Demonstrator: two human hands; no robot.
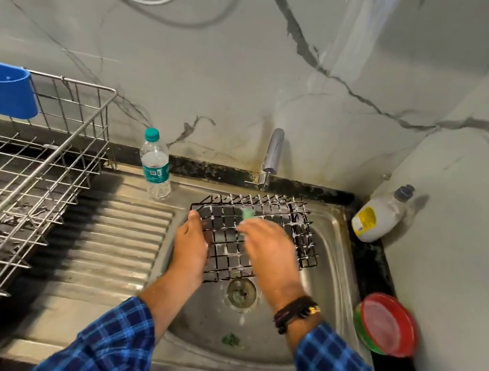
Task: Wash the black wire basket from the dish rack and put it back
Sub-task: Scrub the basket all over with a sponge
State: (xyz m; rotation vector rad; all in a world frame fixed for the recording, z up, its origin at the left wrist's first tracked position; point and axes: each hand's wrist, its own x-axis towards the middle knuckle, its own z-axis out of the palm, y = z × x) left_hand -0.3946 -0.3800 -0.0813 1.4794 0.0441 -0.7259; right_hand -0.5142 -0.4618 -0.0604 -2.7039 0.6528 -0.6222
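Surface: we see a steel sink unit (101, 259) with a ribbed draining board on the left and a bowl on the right, edged by a dark stone counter.
Room: we face a grey, dark-veined marble-look wall (192, 52) with a pale hose looping across its top; a chrome tap (271, 157) stands behind the bowl.
Basket: the black wire basket (279, 221) is tilted over the sink bowl, its square grid flecked with white foam.
Left hand: our left hand (190, 247) grips the basket's left edge, fingers curled round the wire.
Right hand: our right hand (271, 252), blurred, is closed on a green scrubber (247, 214) pressed against the grid; dark bands circle the wrist.
Dish rack: a silver wire dish rack (17, 184) sits left, with a blue plastic holder (2, 90) hung on its rim.
Others: a clear plastic bottle (156, 165) with a teal cap stands upright behind the draining board; a whitish soap bottle (380, 215) leans in the corner; a round red-and-green tub (387, 325) rests on the counter at right.
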